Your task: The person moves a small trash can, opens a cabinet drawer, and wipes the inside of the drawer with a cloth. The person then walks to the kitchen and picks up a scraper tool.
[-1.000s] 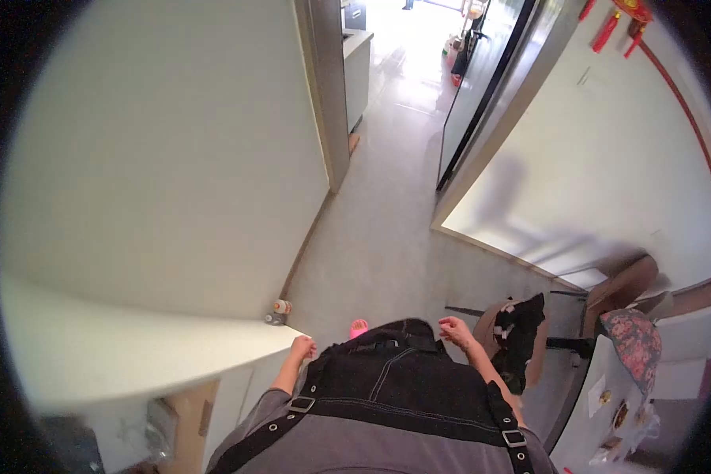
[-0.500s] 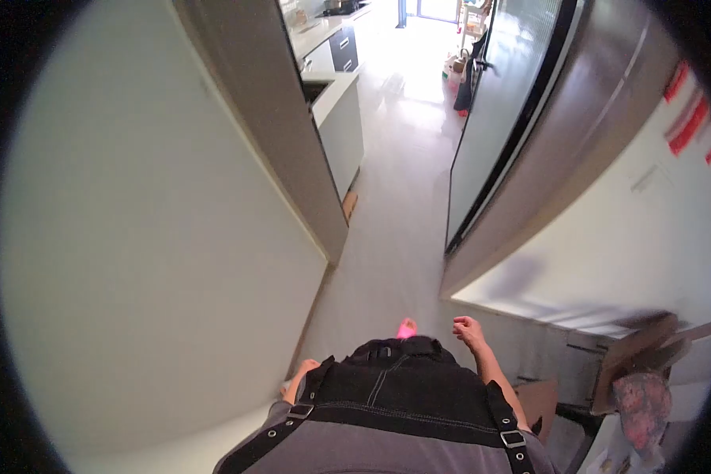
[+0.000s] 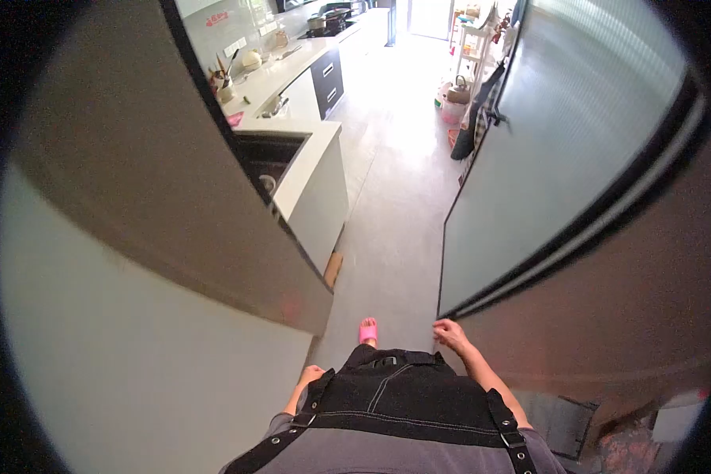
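Note:
My right hand (image 3: 452,335) swings out in front of my body with its fingers loosely bent and nothing in them. In this view it overlaps the foot of the open glass door (image 3: 505,182). Low at my left side is my left hand (image 3: 313,374), partly covered by my body and close to the pale wall (image 3: 174,340). Its fingers are small and mostly hidden. I wear a black bib apron or overall (image 3: 403,387) over a grey top. A pink slipper (image 3: 368,330) shows on one foot ahead of me.
Beyond the doorway, a white counter (image 3: 316,158) with a dark sink (image 3: 272,150) runs along the left. Pots (image 3: 328,20) stand on the far hob. A white shelf rack (image 3: 472,43) is behind the door. Grey floor (image 3: 391,197) leads between them.
I have moved forward into the doorway, so the counter, sink and door appear nearer. The pink slipper shows more fully. My right hand has shifted slightly left and remains without anything in it.

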`<state>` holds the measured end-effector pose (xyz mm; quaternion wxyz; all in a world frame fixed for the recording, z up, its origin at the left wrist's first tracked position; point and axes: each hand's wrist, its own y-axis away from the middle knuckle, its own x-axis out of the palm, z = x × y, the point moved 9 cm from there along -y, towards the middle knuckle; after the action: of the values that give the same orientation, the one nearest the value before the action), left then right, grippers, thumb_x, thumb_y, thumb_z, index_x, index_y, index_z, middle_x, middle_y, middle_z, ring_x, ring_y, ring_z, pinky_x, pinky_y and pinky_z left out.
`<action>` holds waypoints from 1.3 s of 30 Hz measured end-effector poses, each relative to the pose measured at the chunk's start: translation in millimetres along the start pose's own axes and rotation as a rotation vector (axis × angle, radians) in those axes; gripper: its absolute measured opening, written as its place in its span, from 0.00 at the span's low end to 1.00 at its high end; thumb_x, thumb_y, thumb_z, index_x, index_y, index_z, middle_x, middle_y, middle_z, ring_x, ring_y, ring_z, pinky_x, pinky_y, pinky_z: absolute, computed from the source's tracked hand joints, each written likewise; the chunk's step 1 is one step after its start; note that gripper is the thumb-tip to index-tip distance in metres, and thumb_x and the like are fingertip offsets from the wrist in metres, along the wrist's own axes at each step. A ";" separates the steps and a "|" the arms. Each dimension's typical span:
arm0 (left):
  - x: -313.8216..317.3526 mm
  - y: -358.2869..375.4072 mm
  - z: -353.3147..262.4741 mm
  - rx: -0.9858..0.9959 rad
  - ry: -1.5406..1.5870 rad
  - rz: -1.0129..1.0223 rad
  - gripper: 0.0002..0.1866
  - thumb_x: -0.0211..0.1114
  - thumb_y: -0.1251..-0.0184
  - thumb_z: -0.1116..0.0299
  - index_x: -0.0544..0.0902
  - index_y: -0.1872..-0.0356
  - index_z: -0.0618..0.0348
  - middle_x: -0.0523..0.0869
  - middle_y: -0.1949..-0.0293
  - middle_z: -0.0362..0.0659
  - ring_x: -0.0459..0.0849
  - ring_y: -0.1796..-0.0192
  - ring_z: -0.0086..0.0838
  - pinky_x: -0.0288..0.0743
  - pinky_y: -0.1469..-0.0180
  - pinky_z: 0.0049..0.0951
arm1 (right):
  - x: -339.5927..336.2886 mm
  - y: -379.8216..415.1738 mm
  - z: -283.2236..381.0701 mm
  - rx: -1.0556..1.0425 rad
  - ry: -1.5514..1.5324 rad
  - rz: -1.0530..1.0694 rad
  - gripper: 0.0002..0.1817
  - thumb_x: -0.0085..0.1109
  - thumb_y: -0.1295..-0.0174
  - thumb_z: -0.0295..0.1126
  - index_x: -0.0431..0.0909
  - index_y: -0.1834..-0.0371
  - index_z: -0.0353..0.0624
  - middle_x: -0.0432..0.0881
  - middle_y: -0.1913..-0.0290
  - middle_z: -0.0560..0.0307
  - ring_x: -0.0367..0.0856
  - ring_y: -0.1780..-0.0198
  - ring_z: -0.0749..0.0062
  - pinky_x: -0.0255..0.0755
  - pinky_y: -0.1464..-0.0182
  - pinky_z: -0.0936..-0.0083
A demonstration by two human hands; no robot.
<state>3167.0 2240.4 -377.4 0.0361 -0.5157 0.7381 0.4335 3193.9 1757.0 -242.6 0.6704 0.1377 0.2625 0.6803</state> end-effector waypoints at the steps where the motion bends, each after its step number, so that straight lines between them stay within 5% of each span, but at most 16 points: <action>1: -15.3 -23.6 -25.7 0.015 -0.002 -0.003 0.09 0.62 0.50 0.68 0.81 0.73 0.64 0.83 0.78 0.44 0.81 0.76 0.27 0.74 0.73 0.27 | -10.9 -21.2 0.7 0.012 -0.027 -0.008 0.13 0.54 0.43 0.32 0.74 0.55 0.41 0.78 0.67 0.59 0.77 0.67 0.77 0.71 0.69 0.79; 4: -42.0 -92.1 -88.9 -0.080 0.263 0.043 0.06 0.61 0.51 0.71 0.80 0.75 0.64 0.82 0.80 0.44 0.80 0.79 0.27 0.72 0.78 0.26 | -40.8 -41.6 9.8 0.217 -0.032 -0.097 0.13 0.55 0.44 0.30 0.74 0.55 0.40 0.78 0.67 0.59 0.77 0.69 0.77 0.73 0.68 0.78; 8: -84.5 -189.3 -188.6 -0.073 0.413 0.100 0.05 0.59 0.49 0.71 0.78 0.75 0.63 0.81 0.80 0.43 0.79 0.81 0.27 0.70 0.83 0.26 | -74.8 -107.6 27.8 0.191 -0.154 -0.204 0.13 0.54 0.46 0.29 0.76 0.56 0.40 0.80 0.66 0.58 0.80 0.69 0.75 0.73 0.70 0.78; 19: -123.7 -403.6 -406.1 0.033 0.491 0.105 0.06 0.56 0.43 0.70 0.76 0.70 0.62 0.82 0.74 0.43 0.81 0.77 0.26 0.74 0.77 0.25 | -187.2 -369.2 172.9 0.146 -0.155 -0.252 0.13 0.51 0.44 0.29 0.74 0.55 0.41 0.79 0.66 0.59 0.79 0.68 0.75 0.75 0.69 0.77; 21: -123.5 -426.0 -442.5 -0.063 0.483 0.208 0.06 0.57 0.41 0.68 0.75 0.68 0.60 0.82 0.70 0.42 0.82 0.71 0.26 0.77 0.70 0.26 | -210.1 -418.4 200.6 0.141 -0.171 -0.234 0.14 0.53 0.45 0.31 0.74 0.55 0.42 0.78 0.66 0.60 0.79 0.65 0.75 0.75 0.65 0.75; 29: -183.2 -539.5 -601.0 0.011 0.573 0.086 0.07 0.55 0.38 0.68 0.73 0.67 0.60 0.82 0.67 0.44 0.83 0.69 0.27 0.76 0.68 0.25 | -276.3 -601.0 360.1 0.038 -0.074 -0.052 0.14 0.52 0.44 0.32 0.74 0.56 0.39 0.79 0.65 0.58 0.79 0.66 0.75 0.74 0.68 0.78; 35: -222.3 -654.7 -630.7 -0.084 0.652 0.052 0.07 0.55 0.40 0.69 0.73 0.67 0.62 0.83 0.69 0.46 0.83 0.72 0.29 0.76 0.73 0.26 | -313.7 -723.2 428.8 0.055 -0.087 -0.045 0.13 0.54 0.42 0.32 0.73 0.54 0.41 0.77 0.64 0.61 0.78 0.64 0.75 0.73 0.64 0.77; 39: -256.9 -764.9 -645.3 -0.134 0.720 0.011 0.07 0.55 0.42 0.70 0.74 0.68 0.64 0.83 0.72 0.47 0.83 0.76 0.28 0.75 0.78 0.25 | -359.2 -802.1 359.9 0.075 -0.036 -0.126 0.13 0.55 0.48 0.27 0.75 0.58 0.39 0.77 0.75 0.59 0.77 0.74 0.75 0.72 0.76 0.78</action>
<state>4147.0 1920.5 -308.8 -0.2620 -0.6324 0.6764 0.2717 4084.3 1436.2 -321.3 0.7110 0.1582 0.2839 0.6236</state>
